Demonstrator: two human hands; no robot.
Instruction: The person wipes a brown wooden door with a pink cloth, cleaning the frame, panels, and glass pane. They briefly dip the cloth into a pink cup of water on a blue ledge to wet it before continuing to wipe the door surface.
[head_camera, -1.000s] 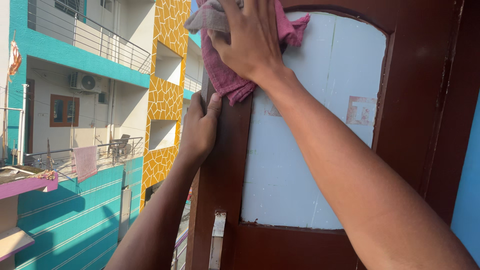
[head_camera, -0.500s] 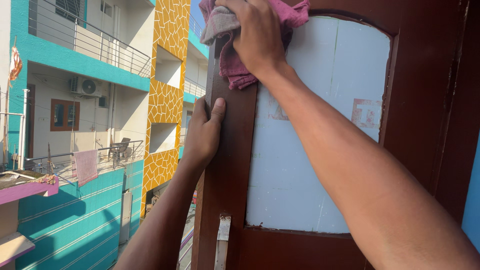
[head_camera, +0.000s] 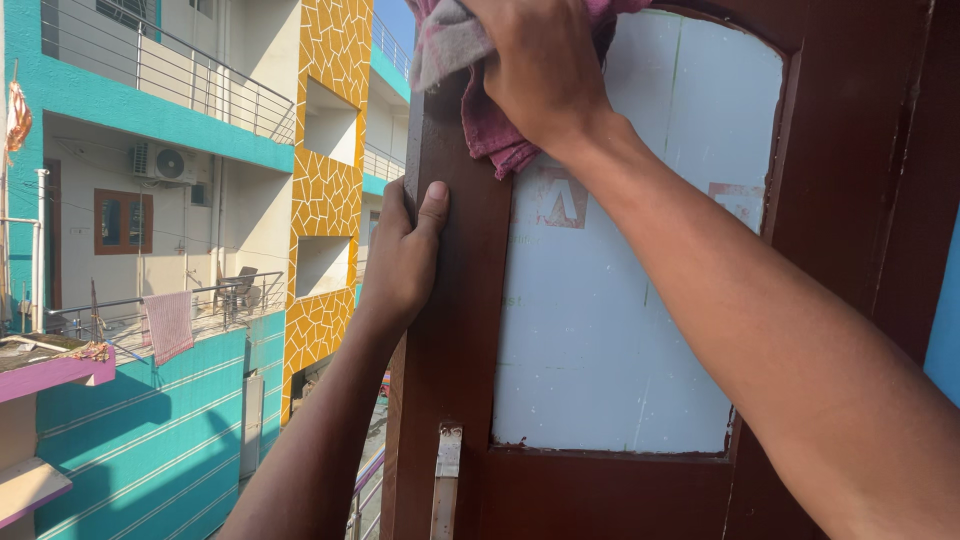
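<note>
Pressing our right hand (head_camera: 545, 70), fist closed on the pink cloth (head_camera: 478, 100), at the shutter's (head_camera: 455, 330) top edge. Left hand (head_camera: 402, 262) grips its outer edge. Risk: shutter swinging under pressure; cloth slipping over the edge.

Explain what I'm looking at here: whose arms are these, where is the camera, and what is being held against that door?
The single view comes from a camera worn on a person's head, so both bare arms are that person's own. The right hand presses a pink cloth against the top of a brown wooden door, beside its pale arched panel. The left hand grips the door's outer edge lower down. A metal latch plate sits near the bottom. Beyond the door are teal and yellow buildings outdoors.
</note>
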